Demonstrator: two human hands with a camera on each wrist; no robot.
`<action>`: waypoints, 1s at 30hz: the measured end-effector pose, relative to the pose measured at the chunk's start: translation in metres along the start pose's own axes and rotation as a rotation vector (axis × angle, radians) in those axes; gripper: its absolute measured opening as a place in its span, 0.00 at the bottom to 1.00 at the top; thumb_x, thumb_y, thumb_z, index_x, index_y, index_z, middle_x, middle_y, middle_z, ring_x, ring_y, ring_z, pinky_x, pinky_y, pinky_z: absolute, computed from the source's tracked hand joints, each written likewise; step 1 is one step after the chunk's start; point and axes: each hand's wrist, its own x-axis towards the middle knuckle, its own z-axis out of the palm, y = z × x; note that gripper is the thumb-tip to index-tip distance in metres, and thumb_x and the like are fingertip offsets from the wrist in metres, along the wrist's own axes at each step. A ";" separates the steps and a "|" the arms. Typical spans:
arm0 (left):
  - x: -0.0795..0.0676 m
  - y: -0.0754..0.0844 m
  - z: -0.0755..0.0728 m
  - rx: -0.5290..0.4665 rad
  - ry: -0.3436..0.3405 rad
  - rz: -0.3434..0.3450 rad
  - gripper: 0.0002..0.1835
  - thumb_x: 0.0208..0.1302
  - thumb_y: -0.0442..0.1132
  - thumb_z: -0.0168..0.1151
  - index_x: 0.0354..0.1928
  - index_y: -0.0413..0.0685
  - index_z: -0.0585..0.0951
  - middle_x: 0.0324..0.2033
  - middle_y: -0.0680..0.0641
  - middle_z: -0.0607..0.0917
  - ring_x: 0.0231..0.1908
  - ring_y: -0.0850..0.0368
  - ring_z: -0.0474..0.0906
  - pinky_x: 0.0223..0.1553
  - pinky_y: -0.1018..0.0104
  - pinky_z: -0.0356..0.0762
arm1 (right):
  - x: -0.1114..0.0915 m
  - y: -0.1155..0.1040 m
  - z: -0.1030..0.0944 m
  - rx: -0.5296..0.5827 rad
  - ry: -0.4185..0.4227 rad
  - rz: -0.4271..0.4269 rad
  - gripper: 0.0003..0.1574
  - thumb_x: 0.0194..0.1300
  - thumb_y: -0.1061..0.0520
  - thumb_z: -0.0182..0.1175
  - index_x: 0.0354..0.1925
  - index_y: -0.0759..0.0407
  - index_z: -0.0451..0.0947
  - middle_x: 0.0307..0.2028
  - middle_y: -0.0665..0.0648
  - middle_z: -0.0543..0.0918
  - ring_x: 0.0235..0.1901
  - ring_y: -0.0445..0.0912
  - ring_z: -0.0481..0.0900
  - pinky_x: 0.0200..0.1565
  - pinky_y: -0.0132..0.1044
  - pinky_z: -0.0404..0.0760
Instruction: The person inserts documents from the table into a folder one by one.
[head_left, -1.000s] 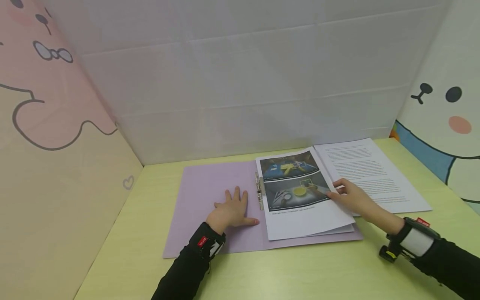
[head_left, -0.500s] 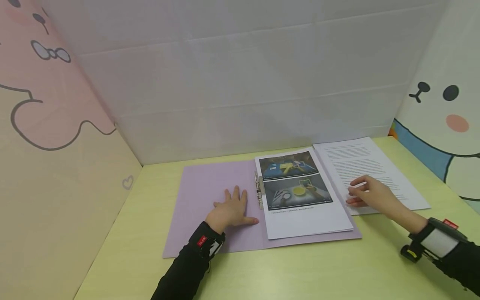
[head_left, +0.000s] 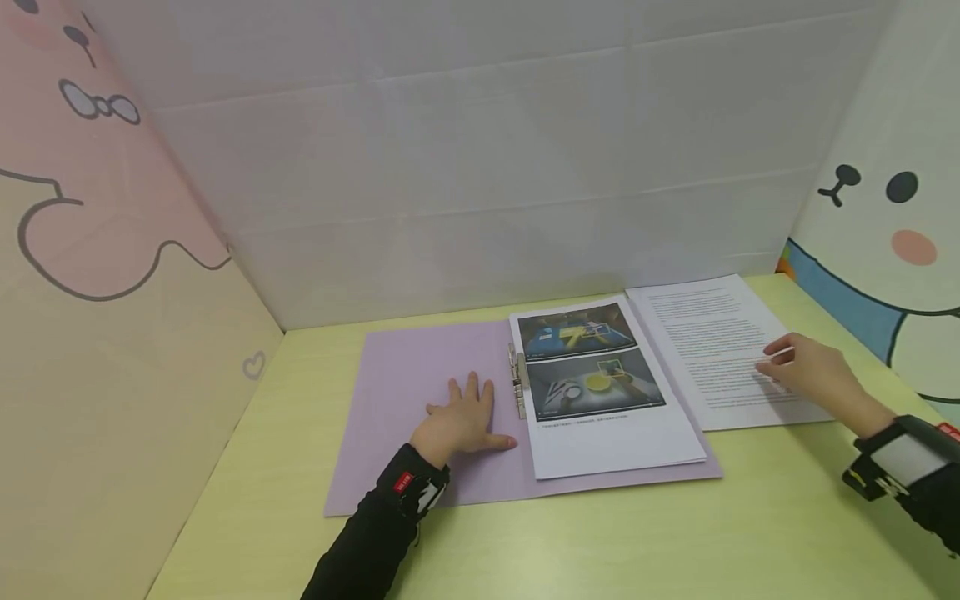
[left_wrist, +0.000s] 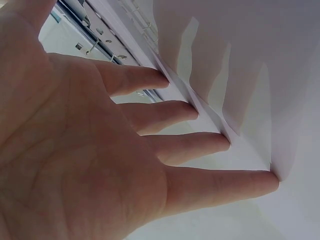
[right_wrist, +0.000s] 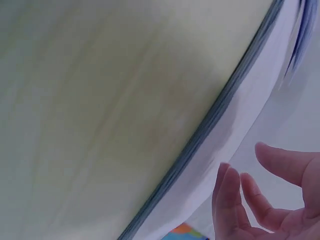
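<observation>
A light purple folder (head_left: 401, 375) lies spread on the table, with a metal clip (head_left: 519, 383) along its middle. On its right half sits a sheaf of papers (head_left: 611, 450), the top sheet printed with two pictures. My left hand (head_left: 459, 427) rests on the bare left cover, fingers straight and spread, as the left wrist view also shows. A thick stack of text sheets (head_left: 686, 333) lies to the right, partly under or against the folder's edge; I cannot tell which. Over this stack is my right hand (head_left: 817, 375), fingers loosely bent, thumb apart, holding nothing.
The pale yellow table (head_left: 540, 542) runs up to a white back wall (head_left: 480, 183). Cartoon-printed panels stand at the left (head_left: 135, 333) and the right (head_left: 900, 250). Black bands with small cameras are worn on both wrists.
My right hand has let go of the picture sheets' right edge, which now lie flat, and has moved right over the text stack. The left hand has stayed in place.
</observation>
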 end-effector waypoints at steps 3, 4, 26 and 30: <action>0.000 0.000 0.001 0.004 0.002 0.002 0.59 0.46 0.74 0.54 0.72 0.43 0.50 0.71 0.34 0.47 0.66 0.30 0.42 0.47 0.22 0.59 | 0.005 0.015 -0.005 -0.046 0.027 0.020 0.35 0.57 0.49 0.60 0.47 0.80 0.66 0.39 0.80 0.75 0.35 0.65 0.75 0.31 0.52 0.74; 0.000 0.000 0.001 0.004 0.002 0.002 0.59 0.46 0.74 0.54 0.72 0.43 0.50 0.71 0.34 0.47 0.66 0.30 0.42 0.47 0.22 0.59 | 0.006 0.020 -0.006 -0.055 0.024 0.036 0.37 0.57 0.48 0.60 0.47 0.81 0.66 0.39 0.80 0.75 0.36 0.67 0.74 0.31 0.53 0.73; -0.001 0.000 0.001 -0.010 0.002 0.003 0.59 0.46 0.73 0.55 0.72 0.43 0.51 0.71 0.34 0.47 0.66 0.29 0.42 0.47 0.22 0.58 | 0.029 0.066 -0.022 -0.059 -0.133 0.184 0.52 0.52 0.36 0.62 0.47 0.85 0.67 0.39 0.81 0.74 0.33 0.61 0.73 0.33 0.52 0.74; -0.001 -0.001 0.001 -0.011 0.001 0.001 0.58 0.46 0.73 0.55 0.72 0.43 0.51 0.71 0.34 0.48 0.66 0.29 0.42 0.47 0.22 0.59 | 0.033 0.067 -0.023 -0.050 -0.131 0.213 0.50 0.50 0.37 0.64 0.47 0.84 0.69 0.36 0.78 0.76 0.30 0.57 0.72 0.33 0.51 0.72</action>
